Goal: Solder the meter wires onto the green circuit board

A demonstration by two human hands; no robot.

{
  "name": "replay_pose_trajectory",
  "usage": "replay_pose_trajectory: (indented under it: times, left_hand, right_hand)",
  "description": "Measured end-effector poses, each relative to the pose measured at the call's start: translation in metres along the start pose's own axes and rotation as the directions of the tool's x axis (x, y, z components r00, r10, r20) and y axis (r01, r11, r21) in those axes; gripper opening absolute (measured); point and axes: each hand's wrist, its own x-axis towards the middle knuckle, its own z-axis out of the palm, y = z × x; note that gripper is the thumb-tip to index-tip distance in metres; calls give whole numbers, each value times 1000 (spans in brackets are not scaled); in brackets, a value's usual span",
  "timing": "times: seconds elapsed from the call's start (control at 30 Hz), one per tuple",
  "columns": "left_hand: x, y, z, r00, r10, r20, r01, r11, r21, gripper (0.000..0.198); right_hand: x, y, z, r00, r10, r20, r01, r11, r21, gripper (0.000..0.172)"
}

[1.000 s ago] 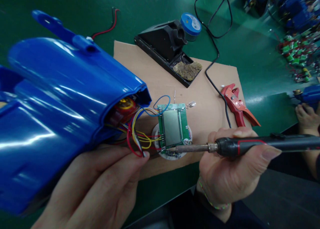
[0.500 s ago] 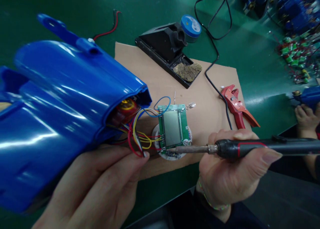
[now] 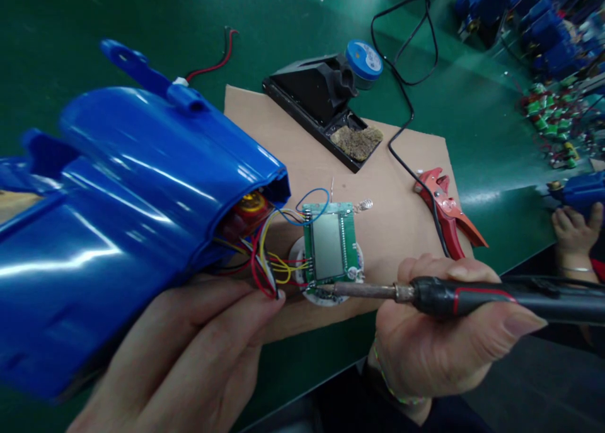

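My right hand (image 3: 444, 332) is closed round the black handle of a soldering iron (image 3: 477, 297). Its tip lies at the lower left edge of a green circuit board (image 3: 348, 231) with a grey display (image 3: 327, 247). The board rests on a round white part (image 3: 297, 256) that it partly covers. Between thumb and fingers, my left hand (image 3: 203, 338) pinches wires (image 3: 258, 282), a red and a black one among them. Coloured wires run from the board into the open end of a blue plastic housing (image 3: 155, 168), where a dark red part (image 3: 248, 215) shows.
A cardboard sheet (image 3: 397, 187) lies on the green table. A black iron stand (image 3: 312, 92) with a sponge (image 3: 357, 143), a blue-lidded tin (image 3: 363, 58) and red cutters (image 3: 444, 203) are around. Another person's hand (image 3: 576, 231) is at the right, near a blue housing (image 3: 581, 187).
The view has shifted slightly, so most things sit a little lower and the blue housing further right. Both hands keep their grips, and the iron's tip stays at the board's lower left edge.
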Motion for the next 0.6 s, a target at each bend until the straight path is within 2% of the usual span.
replay_pose_trajectory:
  times: [0.17,0.33,0.47,0.6]
  left_hand:
    - [-7,-1,4,998,57,-32,-58,998,-21,48]
    - [-5,7,26,979,62,-194,-77,995,-69,45]
    - [-6,15,43,976,100,-194,-111,993,-49,38]
    - [-11,18,53,976,131,-173,-136,991,-17,33]
  right_hand:
    - [2,1,1,1000,-8,-15,9,1000,22,45]
    - [0,2,-1,1000,0,-28,0,1000,-5,45]
    - [-1,2,-2,999,-25,-23,25,1000,-20,44]
    - [-1,1,-1,999,-22,-28,21,999,-38,44]
